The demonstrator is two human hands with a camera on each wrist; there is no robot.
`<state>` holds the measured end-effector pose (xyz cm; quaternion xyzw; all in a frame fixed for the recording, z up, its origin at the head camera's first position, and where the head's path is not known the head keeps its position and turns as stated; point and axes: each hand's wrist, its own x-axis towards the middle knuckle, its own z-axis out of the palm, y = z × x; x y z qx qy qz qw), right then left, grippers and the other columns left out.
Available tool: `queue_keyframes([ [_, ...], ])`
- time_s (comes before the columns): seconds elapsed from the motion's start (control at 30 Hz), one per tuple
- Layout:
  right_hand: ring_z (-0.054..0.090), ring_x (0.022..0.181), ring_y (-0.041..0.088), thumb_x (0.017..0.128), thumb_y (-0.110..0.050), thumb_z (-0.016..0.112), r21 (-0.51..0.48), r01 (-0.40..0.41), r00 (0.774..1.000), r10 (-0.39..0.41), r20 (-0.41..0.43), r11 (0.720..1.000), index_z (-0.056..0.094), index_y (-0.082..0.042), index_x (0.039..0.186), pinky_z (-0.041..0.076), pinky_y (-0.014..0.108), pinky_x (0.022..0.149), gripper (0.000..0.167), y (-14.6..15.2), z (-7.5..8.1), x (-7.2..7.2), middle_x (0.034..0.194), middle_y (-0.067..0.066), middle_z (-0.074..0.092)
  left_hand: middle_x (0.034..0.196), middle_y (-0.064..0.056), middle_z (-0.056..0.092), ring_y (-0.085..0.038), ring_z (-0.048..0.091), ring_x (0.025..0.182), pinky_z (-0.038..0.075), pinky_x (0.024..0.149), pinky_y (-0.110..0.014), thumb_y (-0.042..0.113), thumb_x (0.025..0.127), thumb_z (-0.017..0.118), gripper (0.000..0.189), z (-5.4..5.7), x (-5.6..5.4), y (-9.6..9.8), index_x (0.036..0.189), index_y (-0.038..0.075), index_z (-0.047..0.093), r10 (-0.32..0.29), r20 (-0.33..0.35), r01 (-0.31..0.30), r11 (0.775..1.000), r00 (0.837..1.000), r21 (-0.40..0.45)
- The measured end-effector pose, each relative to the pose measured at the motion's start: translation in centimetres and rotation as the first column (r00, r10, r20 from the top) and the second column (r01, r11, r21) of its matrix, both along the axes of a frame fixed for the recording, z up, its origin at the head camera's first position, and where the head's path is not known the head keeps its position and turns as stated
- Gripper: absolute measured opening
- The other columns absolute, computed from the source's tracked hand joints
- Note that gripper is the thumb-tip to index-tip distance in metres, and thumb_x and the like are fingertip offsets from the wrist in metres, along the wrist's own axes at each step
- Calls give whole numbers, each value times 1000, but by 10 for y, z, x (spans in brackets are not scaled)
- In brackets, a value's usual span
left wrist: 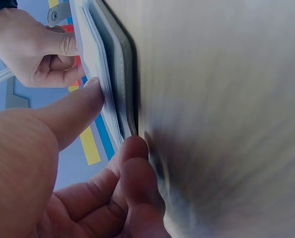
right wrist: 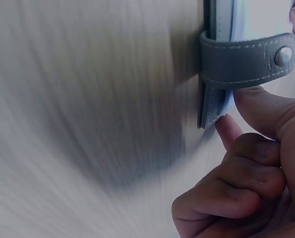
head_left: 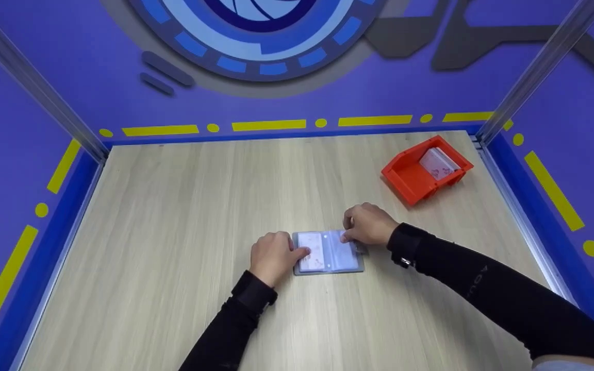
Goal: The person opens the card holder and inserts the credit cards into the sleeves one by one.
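A small grey card holder (head_left: pixel 345 260) lies spread open on the table, with clear sleeves inside. Its left page shows a card (head_left: pixel 314 253) with a pink print, while the right page looks pale and bluish. My left hand (head_left: pixel 272 257) pinches the left edge, thumb on top of the page and fingertips against the cover's rim (left wrist: pixel 121 74). At the far right corner, my right hand (head_left: pixel 373 225) pinches the sleeves and edge between thumb and fingers. A stitched strap (right wrist: pixel 241 62) with a metal snap stands up beside the right thumb.
An orange-red bin (head_left: pixel 405 178) sits at the table's back right, holding a stack of pink-printed cards (head_left: pixel 438 164). Purple-blue panels (head_left: pixel 286 111) wall in the wooden table (head_left: pixel 183 206) at the back and both sides. Metal posts rise at the back corners.
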<state>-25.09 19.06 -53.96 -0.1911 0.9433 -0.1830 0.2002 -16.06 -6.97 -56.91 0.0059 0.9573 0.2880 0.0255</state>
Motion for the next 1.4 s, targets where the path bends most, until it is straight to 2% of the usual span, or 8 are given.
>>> queue_keyframes([
  [0.27, 58, 84, 22, 90, -30, 94, 6, 20, 1000, -20, 18, 1000, 75, -14, 92, 43, 33, 73, 25, -1, 0, -1, 85, 2, 66, 67, 5, 58, -13, 52, 61, 38, 57, -30, 47, 88, 93, 47, 0, 0, 0, 71, 14, 64, -3, 3, 3, 1000, 1000, 11],
  [0.67, 60, 85, 22, 90, -28, 93, 4, -7, 1000, 7, -19, 1000, 80, -15, 93, 45, 34, 77, 19, -6, -5, -3, 87, 1, 71, 66, 4, 58, -14, 53, 60, 39, 56, -32, 45, 87, 93, 46, -1, 1, 0, 70, 15, 63, -5, -20, 5, 1000, 1000, 23],
  [0.7, 60, 86, 22, 90, -28, 93, 8, -9, 1000, 9, -17, 1000, 80, -15, 94, 46, 35, 79, 19, -7, -5, -3, 88, 2, 71, 66, 4, 58, -14, 53, 60, 39, 56, -33, 47, 87, 93, 47, -8, -1, -1, 70, 15, 63, -8, -38, 9, 1000, 999, 21],
  [0.83, 59, 90, 23, 91, -28, 92, 9, -26, 1000, 26, -12, 1000, 80, -14, 97, 47, 36, 82, 19, -7, -3, -4, 92, 3, 72, 65, 6, 58, -14, 52, 59, 39, 55, -34, 47, 86, 93, 47, -11, -2, -3, 68, 17, 62, -3, -65, 5, 1000, 998, 25],
  [0.9, 60, 89, 23, 91, -25, 92, -6, -47, 999, 47, -18, 999, 80, -13, 99, 48, 37, 82, 19, -7, -2, -4, 92, 4, 72, 65, 6, 58, -14, 52, 60, 39, 55, -34, 47, 86, 93, 47, -11, -1, -2, 68, 17, 62, -4, -69, 5, 1000, 998, 23],
  [1.07, 60, 86, 20, 89, -22, 93, -32, -89, 996, 88, -28, 996, 82, -12, 100, 50, 36, 82, 18, -7, -2, -6, 92, 4, 75, 66, 4, 60, -14, 54, 61, 39, 56, -32, 45, 86, 94, 47, -1, 0, 0, 69, 15, 63, -5, -41, 5, 1000, 999, 1],
  [1.27, 62, 90, 20, 90, -20, 92, -53, -111, 994, 110, -12, 992, 83, -12, 105, 52, 38, 86, 19, -8, -3, -8, 97, 4, 76, 67, 5, 60, -13, 53, 61, 38, 57, -31, 49, 87, 93, 47, -1, -1, 0, 70, 16, 64, -1, -30, 0, 1000, 1000, -29],
  [1.4, 60, 85, 18, 89, -17, 92, -78, -115, 993, 117, 18, 990, 81, -12, 100, 49, 34, 80, 16, -9, -3, -10, 90, 1, 73, 67, 5, 59, -13, 53, 61, 37, 56, -31, 50, 87, 93, 48, 0, 0, 0, 70, 16, 64, -1, -23, 0, 1000, 1000, -20],
])
